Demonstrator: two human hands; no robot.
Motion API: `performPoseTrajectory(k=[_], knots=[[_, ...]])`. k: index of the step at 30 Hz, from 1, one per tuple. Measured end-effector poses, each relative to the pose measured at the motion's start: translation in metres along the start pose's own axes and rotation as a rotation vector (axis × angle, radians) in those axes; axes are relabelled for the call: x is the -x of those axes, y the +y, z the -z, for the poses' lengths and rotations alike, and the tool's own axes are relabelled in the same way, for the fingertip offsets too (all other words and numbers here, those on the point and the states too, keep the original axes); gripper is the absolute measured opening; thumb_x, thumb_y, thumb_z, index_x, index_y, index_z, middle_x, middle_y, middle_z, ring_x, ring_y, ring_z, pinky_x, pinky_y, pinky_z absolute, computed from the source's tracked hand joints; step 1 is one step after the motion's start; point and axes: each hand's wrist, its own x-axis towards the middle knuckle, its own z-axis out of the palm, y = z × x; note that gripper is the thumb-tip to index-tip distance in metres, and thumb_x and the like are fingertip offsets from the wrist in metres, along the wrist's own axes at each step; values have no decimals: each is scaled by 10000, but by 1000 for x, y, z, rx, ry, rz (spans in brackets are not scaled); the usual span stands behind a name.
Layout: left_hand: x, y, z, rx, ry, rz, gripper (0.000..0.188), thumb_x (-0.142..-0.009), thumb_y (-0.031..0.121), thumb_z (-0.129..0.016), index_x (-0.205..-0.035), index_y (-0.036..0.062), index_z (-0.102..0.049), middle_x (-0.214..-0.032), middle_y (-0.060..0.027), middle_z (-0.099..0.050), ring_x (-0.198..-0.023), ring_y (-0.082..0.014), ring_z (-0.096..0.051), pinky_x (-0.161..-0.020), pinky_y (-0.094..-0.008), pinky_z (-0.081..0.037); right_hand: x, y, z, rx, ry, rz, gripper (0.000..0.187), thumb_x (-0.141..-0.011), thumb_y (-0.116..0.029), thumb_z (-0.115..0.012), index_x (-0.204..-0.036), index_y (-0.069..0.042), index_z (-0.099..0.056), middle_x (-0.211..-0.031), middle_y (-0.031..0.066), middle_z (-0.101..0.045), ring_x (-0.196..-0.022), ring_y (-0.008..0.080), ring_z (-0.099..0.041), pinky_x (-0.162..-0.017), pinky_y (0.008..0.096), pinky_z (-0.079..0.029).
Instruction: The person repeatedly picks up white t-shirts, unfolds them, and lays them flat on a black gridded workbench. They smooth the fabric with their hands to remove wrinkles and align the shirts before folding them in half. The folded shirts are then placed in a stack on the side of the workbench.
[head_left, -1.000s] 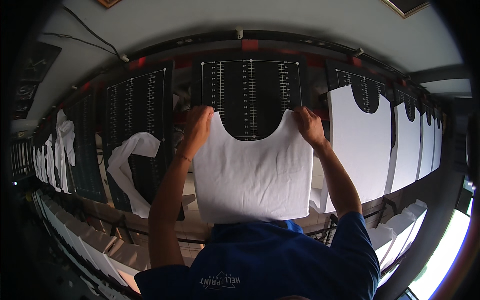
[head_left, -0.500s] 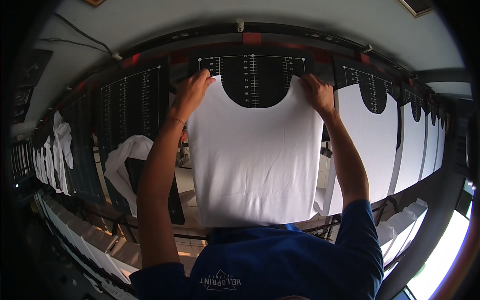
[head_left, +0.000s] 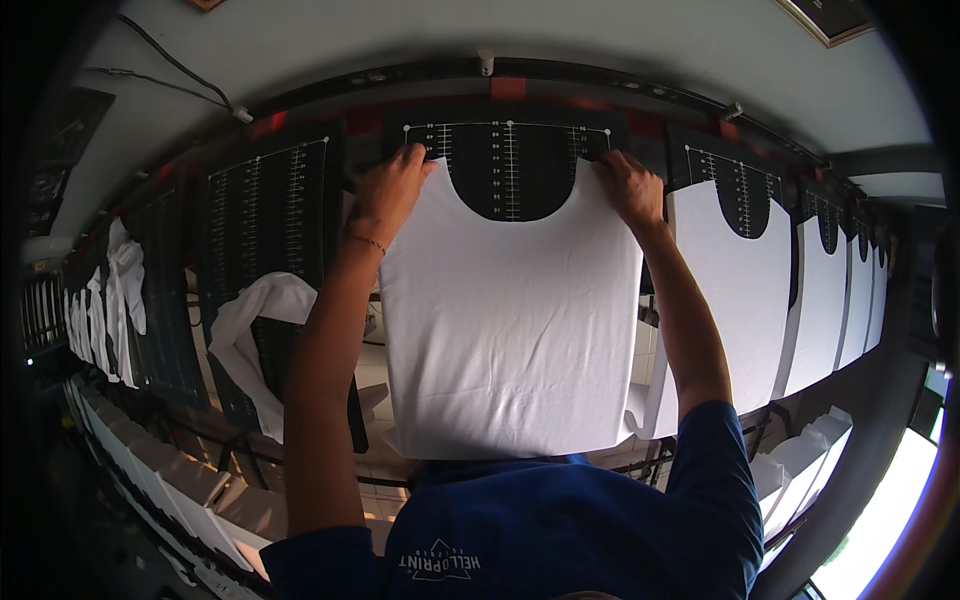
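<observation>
A white fabric panel (head_left: 510,330) with a deep round neckline lies over a black board (head_left: 540,165) marked with white measuring scales. Its upper left shoulder corner is pinched in my left hand (head_left: 393,188). At the opposite shoulder corner, my right hand (head_left: 632,190) grips the cloth with curled fingers. Both hands sit close to the board's far end, one at each side of the neckline. Faint creases cross the lower middle of the panel, and its bottom edge reaches to my shirt front.
On the right, more boards carry white panels (head_left: 722,300). A crumpled white cloth (head_left: 262,310) hangs over the left board (head_left: 265,220), with bunched cloths (head_left: 125,290) farther left. A dark rail (head_left: 430,72) curves behind the boards. White stacks (head_left: 150,450) line the lower left.
The view has shifted slightly. Both hands still hold the shoulder corners, and a few more creases show on the panel.
</observation>
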Motion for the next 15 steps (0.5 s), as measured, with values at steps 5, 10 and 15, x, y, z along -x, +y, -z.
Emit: performPoseTrajectory(k=[5, 10, 15], knots=[[63, -3, 4, 52, 317, 148, 531, -936, 357, -665, -1300, 3, -510, -1221, -183, -578, -1186, -373, -533, -993, -460, -450, 46, 19, 17, 18, 308, -391, 359, -940, -364, -622, -1153, -85, -548, -1125, 146, -606, -954, 370, -647, -767, 453, -531], [244, -39, -50, 1470, -40, 861, 507, -1018, 379, -554, -1327, -23, -517, -1326, -143, -577, -1130, -223, -572, -984, -348, -438, 225, 23, 13, -1109, -213, -796, 680, -1018, -588, -419, -1365, -9, -502, -1270, 142, -587, -1115, 239, -556, -962, 391, -451], [274, 0, 20, 1185, -170, 726, 395, -1001, 331, -594, -1195, -12, -619, -1086, -52, -651, -980, -133, -559, -891, -298, -444, 304, 7, 50, -1108, -405, -1074, 545, -969, -429, -617, -1260, 31, -609, -1100, 144, -671, -958, 201, -636, -812, 331, -519]])
